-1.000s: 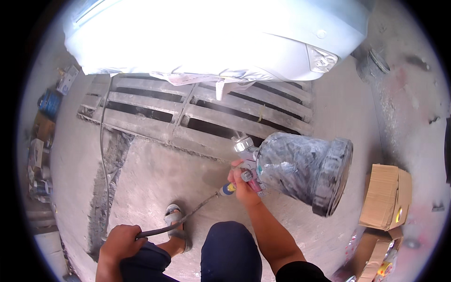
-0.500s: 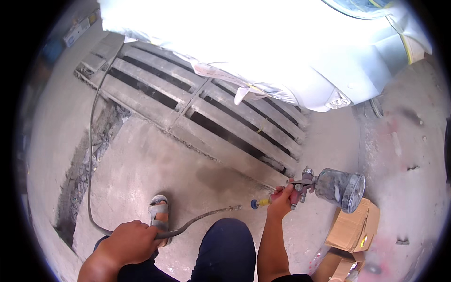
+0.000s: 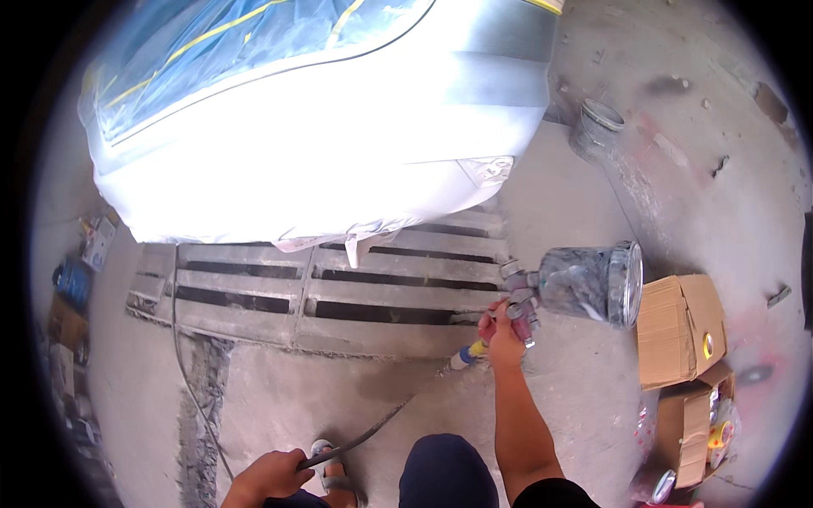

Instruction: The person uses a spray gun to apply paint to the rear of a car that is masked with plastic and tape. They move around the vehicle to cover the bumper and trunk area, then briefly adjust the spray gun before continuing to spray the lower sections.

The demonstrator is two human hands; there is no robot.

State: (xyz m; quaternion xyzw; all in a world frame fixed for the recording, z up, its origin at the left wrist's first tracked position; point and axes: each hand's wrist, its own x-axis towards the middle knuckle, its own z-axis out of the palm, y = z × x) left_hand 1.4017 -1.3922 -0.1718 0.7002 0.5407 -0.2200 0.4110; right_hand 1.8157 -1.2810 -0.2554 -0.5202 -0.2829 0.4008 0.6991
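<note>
My right hand [image 3: 506,343] is wrapped round the handle of a spray gun [image 3: 523,311]. Its large paint-smeared cup [image 3: 580,284] points off to the right, with a shiny rim at the end. Below the grip is a yellow and blue hose coupling [image 3: 468,354]. In my left hand [image 3: 273,476], low at the left, is the dark air hose [image 3: 364,436], which runs up toward that coupling; its upper stretch is hard to make out against the floor. Ahead stands a car body part [image 3: 339,165], overexposed white, with blue film [image 3: 271,42] and yellow tape over its upper area.
A slotted floor grate [image 3: 381,341] lies under and before the car. Cardboard boxes [image 3: 665,339] with tape rolls stand at the right. A bucket [image 3: 598,127] is beyond them. The hose's other stretch [image 3: 193,381] trails along the left over a rubble-filled crack.
The view has swung upward and right, showing more film and the whole bucket. My right hand has raised the spray gun toward the car. My left hand still grips the hose.
</note>
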